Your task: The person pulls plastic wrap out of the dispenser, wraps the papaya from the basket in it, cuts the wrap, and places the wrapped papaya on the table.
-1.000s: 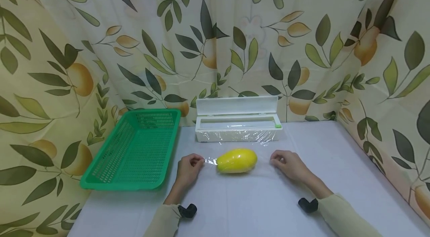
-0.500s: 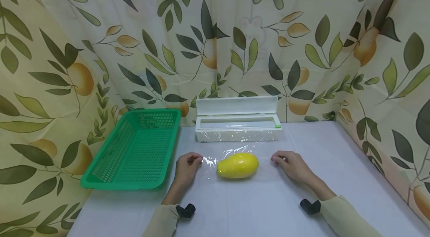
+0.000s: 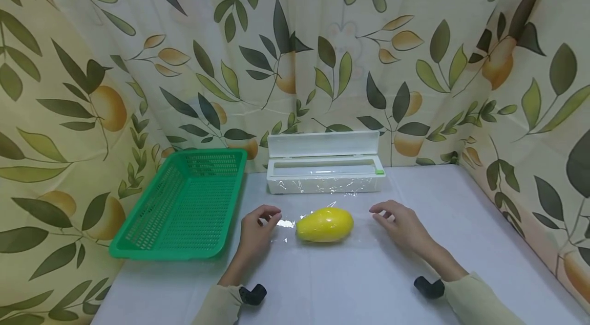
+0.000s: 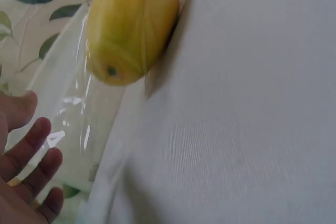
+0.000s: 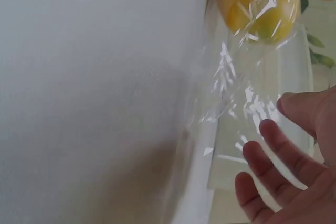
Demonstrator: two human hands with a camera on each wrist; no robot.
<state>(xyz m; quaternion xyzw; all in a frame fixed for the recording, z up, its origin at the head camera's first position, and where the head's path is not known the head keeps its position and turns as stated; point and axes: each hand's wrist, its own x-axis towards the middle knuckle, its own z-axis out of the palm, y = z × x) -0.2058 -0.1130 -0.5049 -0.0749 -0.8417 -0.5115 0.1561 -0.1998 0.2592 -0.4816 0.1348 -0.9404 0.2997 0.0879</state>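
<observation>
Fruit, yellow, glossy, oblong, sits on white cloth-covered table midway between left hand and right hand; neither clearly nearer. Long axis runs left-right, narrow end left, so each end faces fingertips, not touching. Clear shiny plastic film clings, spreading toward both hands. Fingers on both loose, parted, gripping nothing.

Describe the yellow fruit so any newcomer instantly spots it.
On the white table, find the open white box right of the green basket. In front of that box, between the left hand and right hand, lies the yellow fruit: the table's only yellow, rounded thing.
</observation>
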